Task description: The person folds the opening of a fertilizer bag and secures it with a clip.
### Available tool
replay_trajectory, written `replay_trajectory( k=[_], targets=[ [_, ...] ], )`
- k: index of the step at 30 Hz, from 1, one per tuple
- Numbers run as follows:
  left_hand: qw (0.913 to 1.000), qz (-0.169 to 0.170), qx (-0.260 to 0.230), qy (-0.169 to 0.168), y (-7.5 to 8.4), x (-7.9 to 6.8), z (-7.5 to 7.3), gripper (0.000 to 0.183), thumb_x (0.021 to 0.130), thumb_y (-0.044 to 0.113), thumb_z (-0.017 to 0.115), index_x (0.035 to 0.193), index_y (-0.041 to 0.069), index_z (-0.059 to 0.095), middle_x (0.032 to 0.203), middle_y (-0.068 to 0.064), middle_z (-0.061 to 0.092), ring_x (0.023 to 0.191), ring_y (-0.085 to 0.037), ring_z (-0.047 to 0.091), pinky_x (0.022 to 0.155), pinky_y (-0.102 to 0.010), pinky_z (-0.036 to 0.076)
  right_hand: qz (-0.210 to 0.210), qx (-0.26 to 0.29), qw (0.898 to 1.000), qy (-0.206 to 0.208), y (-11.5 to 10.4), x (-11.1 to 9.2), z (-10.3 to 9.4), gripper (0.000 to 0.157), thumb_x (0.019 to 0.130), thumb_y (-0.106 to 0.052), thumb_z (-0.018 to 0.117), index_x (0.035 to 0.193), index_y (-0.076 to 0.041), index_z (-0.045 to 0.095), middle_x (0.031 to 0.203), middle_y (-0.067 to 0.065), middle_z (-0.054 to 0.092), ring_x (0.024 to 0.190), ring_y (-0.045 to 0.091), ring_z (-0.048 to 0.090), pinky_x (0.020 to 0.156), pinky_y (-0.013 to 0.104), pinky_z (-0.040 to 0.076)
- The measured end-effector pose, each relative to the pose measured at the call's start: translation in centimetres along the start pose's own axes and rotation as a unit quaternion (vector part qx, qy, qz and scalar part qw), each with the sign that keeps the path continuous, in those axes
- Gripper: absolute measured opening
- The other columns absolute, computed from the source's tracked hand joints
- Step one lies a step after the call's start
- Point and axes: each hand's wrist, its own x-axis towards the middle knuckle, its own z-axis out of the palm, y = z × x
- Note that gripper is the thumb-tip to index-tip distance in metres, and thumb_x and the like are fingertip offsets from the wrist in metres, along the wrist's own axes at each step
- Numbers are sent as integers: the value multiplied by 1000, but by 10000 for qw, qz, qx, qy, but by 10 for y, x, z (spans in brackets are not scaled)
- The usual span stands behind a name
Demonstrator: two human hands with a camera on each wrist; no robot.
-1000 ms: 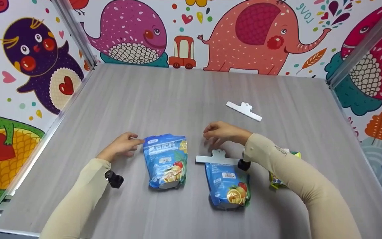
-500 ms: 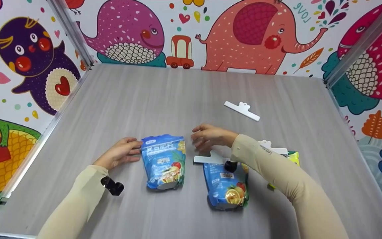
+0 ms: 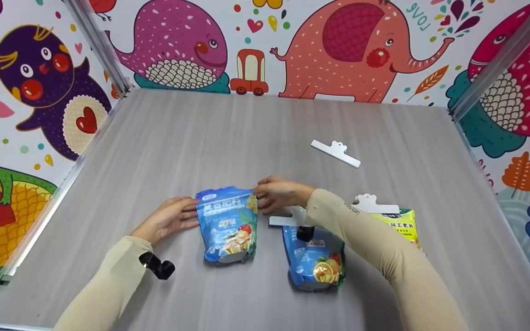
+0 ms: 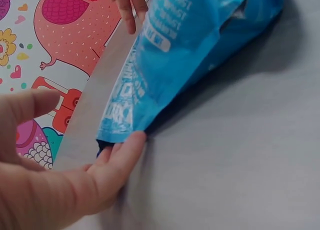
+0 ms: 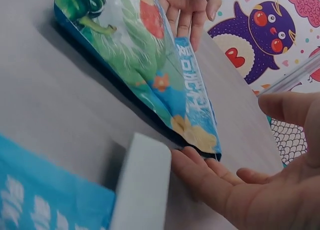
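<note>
Loosely outspread: left hand point(image 3: 167, 219), right hand point(image 3: 284, 193) against pouch point(image 3: 226, 226).

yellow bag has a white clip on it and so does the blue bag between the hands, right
No: the blue bag between the left hand and right hand has no clip, as the head view shows. The yellow bag does have a white clip.
</note>
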Motion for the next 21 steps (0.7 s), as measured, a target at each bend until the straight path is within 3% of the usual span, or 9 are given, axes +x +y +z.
replay_trajectory(
  k=[8, 17, 21],
  targets=[
    [10000, 47, 57, -61, -3, -3, 1, 46, 101, 6, 52, 136, -17, 33, 105, -10, 61, 97, -17, 61, 91, -35, 52, 72, 237, 9997, -49, 1, 6, 5, 45, 100, -17, 58, 137, 1, 39, 118, 18, 53, 109, 33, 61, 98, 50, 47],
    [9999, -36, 46, 134, -2, -1, 3, 42, 101, 5, 51, 135, -16, 37, 101, -10, 61, 93, -17, 61, 88, -34, 53, 57, 155, 9998, -98, 2, 7, 5, 42, 101, -19, 56, 135, 5, 48, 114, 18, 60, 114, 37, 62, 96, 50, 48],
    [9998, -75, 137, 149, -1, 0, 3, 51, 102, 7, 50, 142, -18, 31, 107, -12, 59, 97, -19, 60, 91, -36, 52, 26, 130, 9999, -103, 0, 7, 5, 37, 102, -19, 55, 130, 5, 53, 108, 15, 60, 109, 35, 64, 96, 50, 49]
  ],
)
